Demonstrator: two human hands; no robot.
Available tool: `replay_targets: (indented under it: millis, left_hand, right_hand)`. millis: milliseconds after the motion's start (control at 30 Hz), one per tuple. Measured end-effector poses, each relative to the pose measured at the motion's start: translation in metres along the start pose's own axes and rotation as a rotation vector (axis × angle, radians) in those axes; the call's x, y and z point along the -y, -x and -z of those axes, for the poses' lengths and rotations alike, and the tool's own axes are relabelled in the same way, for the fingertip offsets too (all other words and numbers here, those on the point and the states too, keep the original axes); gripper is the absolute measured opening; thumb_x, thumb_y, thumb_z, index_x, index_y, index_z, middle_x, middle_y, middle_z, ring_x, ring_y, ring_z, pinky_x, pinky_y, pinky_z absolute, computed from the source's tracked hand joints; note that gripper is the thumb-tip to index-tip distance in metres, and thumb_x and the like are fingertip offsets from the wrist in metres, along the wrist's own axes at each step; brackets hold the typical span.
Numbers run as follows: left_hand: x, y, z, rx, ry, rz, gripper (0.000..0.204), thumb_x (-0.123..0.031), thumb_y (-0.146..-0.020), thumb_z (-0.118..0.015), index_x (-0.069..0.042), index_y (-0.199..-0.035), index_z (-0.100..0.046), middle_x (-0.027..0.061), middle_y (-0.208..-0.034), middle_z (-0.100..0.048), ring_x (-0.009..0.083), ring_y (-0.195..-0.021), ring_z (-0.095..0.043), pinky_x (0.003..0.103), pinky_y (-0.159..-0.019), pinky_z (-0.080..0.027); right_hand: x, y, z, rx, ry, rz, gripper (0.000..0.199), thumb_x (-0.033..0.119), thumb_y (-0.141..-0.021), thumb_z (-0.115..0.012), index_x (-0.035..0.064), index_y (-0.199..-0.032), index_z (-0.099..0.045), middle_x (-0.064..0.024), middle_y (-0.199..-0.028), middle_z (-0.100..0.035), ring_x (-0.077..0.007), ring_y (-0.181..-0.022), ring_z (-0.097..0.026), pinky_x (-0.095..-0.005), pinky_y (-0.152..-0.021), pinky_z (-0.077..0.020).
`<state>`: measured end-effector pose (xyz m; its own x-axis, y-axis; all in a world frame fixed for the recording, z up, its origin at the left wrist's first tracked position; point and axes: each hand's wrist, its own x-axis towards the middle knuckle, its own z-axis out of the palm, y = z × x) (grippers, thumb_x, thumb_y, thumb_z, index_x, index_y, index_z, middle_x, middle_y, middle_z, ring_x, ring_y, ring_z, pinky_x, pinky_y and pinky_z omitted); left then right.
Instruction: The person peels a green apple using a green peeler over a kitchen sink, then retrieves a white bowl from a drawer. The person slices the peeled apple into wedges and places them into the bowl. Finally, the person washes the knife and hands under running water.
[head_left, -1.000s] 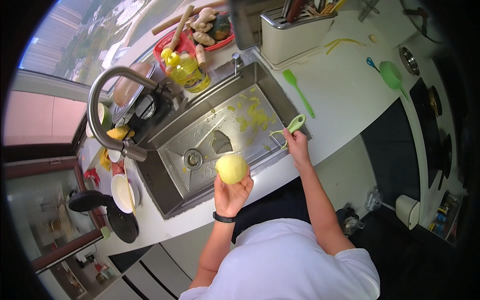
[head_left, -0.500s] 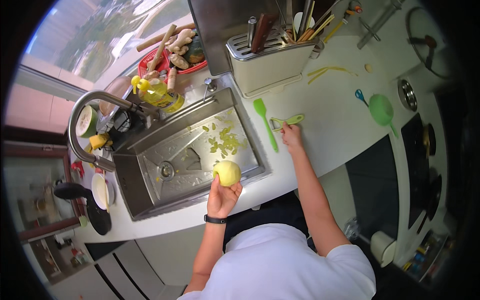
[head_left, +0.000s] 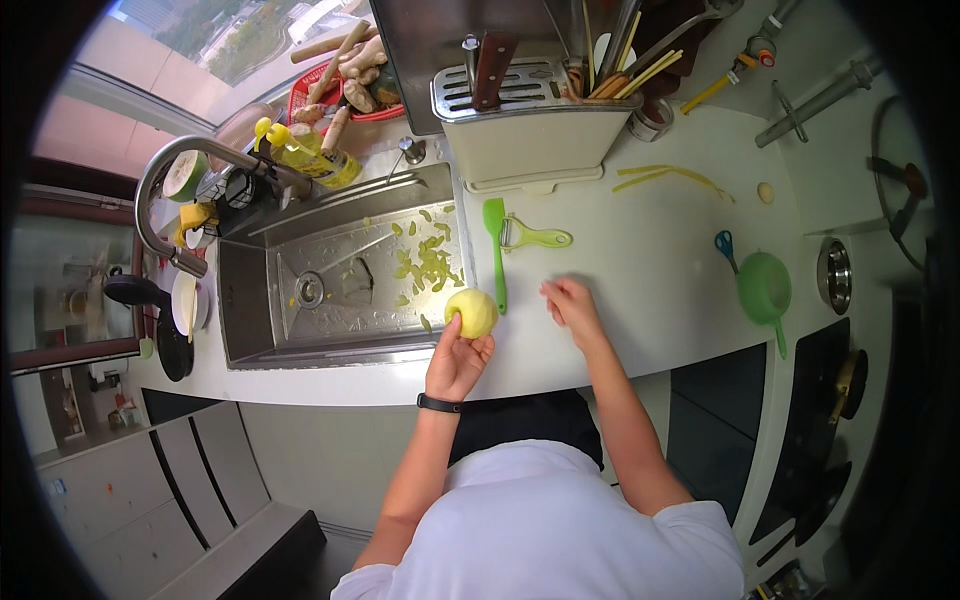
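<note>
My left hand holds a peeled, pale yellow-green apple from below, over the front right edge of the steel sink. To its right, my right hand hovers above the white counter, fingers loosely curled and apart, holding nothing. Beyond that hand, a green peeler lies on the counter, its head against a green spatula. Green peelings are scattered over the right half of the sink floor.
A cream knife block with knives and utensils stands behind the peeler. Yellowish strips, blue-handled scissors and a green strainer lie to the right. The faucet arches over the sink's left side.
My right hand has let go of the peeler, leaving it beside the spatula, and drawn back toward me. My left hand still holds the apple, now nearer the sink's right edge. The view has shifted.
</note>
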<state>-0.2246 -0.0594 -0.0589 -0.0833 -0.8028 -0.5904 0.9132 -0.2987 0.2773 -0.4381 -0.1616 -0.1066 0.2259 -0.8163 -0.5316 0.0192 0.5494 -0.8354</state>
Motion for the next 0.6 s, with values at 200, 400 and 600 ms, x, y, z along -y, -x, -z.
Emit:
replay_targets:
  millis: [200,400,600]
  left_hand:
    - [0.023,0.008,0.003,-0.197,-0.214,-0.096,0.033,-0.025,-0.091,-0.066,-0.008,-0.117,-0.055,0.0057,-0.112,-0.062,0.0147,-0.1,-0.059,0.029,-0.085,-0.047]
    - [0.048,0.001,0.011,-0.439,-0.58,-0.119,0.042,-0.017,-0.082,-0.077,-0.003,-0.111,-0.05,0.0066,-0.099,-0.064,0.0105,-0.091,-0.058,0.024,-0.082,-0.044]
    - [0.05,0.004,0.011,-0.504,-0.812,-0.199,0.078,-0.022,-0.076,-0.082,0.001,-0.129,-0.029,0.0147,-0.11,-0.06,0.0179,-0.098,-0.057,0.029,-0.086,-0.045]
  right_hand:
    - [-0.039,0.126,0.093,0.208,0.108,-0.255,0.028,0.029,-0.098,-0.053,0.0043,-0.091,-0.064,0.0007,-0.07,-0.059,-0.0038,-0.055,-0.048,-0.0198,-0.046,-0.0346]
    - [-0.086,0.168,0.129,0.014,0.02,-0.431,0.026,0.029,-0.098,-0.054,0.0056,-0.092,-0.064,0.0011,-0.071,-0.06,-0.0039,-0.057,-0.05,-0.0187,-0.047,-0.0357]
    - [-0.118,0.156,0.12,-0.068,-0.019,-0.405,0.024,0.029,-0.098,-0.053,0.0066,-0.095,-0.062,0.001,-0.074,-0.06,-0.0047,-0.058,-0.05,-0.0195,-0.047,-0.0358]
